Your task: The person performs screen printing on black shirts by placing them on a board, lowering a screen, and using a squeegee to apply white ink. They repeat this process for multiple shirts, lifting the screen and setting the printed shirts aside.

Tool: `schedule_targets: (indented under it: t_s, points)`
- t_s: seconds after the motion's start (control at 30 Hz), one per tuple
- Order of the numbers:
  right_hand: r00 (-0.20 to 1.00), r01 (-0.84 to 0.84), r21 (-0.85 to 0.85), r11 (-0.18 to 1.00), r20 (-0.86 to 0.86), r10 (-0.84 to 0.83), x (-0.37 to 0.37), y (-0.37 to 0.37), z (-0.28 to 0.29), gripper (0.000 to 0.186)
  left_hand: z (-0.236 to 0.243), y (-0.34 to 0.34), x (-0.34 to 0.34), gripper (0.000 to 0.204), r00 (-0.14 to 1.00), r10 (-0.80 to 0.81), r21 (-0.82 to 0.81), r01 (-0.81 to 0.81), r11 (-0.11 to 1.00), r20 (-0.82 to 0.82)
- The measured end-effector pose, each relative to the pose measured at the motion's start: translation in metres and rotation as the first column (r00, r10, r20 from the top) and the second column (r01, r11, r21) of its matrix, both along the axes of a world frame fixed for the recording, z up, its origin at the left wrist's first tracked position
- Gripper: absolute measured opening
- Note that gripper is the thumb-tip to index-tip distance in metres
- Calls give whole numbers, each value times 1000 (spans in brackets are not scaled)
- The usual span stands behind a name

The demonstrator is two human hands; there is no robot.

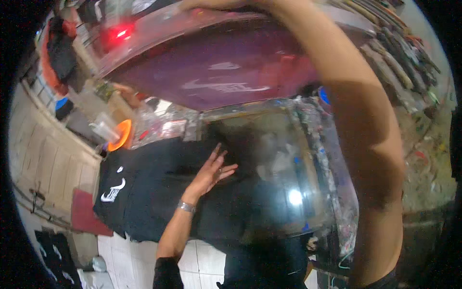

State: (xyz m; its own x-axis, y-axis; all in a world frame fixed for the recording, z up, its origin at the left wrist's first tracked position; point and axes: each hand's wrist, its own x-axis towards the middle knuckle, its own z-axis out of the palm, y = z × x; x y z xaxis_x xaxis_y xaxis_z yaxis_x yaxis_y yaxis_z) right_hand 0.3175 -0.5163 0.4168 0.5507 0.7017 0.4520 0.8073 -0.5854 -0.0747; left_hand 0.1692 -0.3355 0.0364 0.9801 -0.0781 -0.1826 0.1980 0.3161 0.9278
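My left hand (210, 174), with a metal band at its wrist, is open over black fabric with its fingers spread. This black T-shirt (159, 173) has a white print at its left end and lies partly over a glossy glass-like printing board (284, 188). I cannot tell if my fingertips touch it. A screen printing frame (211, 77) with a purple mesh and a pale design is tilted up at the far side. My right arm reaches over to its top edge, where my right hand (216, 4) grips the frame; its fingers are blurred and partly cut off.
An orange round dish (120, 135) with a clear cup stands past the shirt. A red light (120, 33) glows at upper left. Stained rolls or rods (394, 58) lie at far right. A wooden door (53, 144) is at left; dark printed cloth (57, 260) is below it.
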Motion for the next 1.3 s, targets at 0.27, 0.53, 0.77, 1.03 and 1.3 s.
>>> schedule_targets:
  t_s: [0.27, 0.53, 0.77, 1.03, 1.3]
  points:
    - [998, -3, 40, 999, -60, 5, -31, -13, -10, 72, -106, -117, -87, 69, 885, -435, 966, -236, -107, 168]
    - [999, 28, 49, 998, -16, -27, -28, -1, -3, 71, -90, -127, -59, 68, 904, -340, 946, -309, -101, 259]
    - [992, 115, 26, 993, -49, -113, -39, 1, -6, 71, -98, -122, -82, 70, 860, -464, 955, -283, -93, 210]
    - [999, 29, 6, 1000, -31, -28, -26, -2, 2, 74, -101, -119, -11, 73, 920, -261, 931, -335, -143, 291]
    - [987, -20, 133, 991, 160, -2, 13, 18, -14, 82, -86, -119, -81, 70, 753, -617, 958, -288, 2, 228]
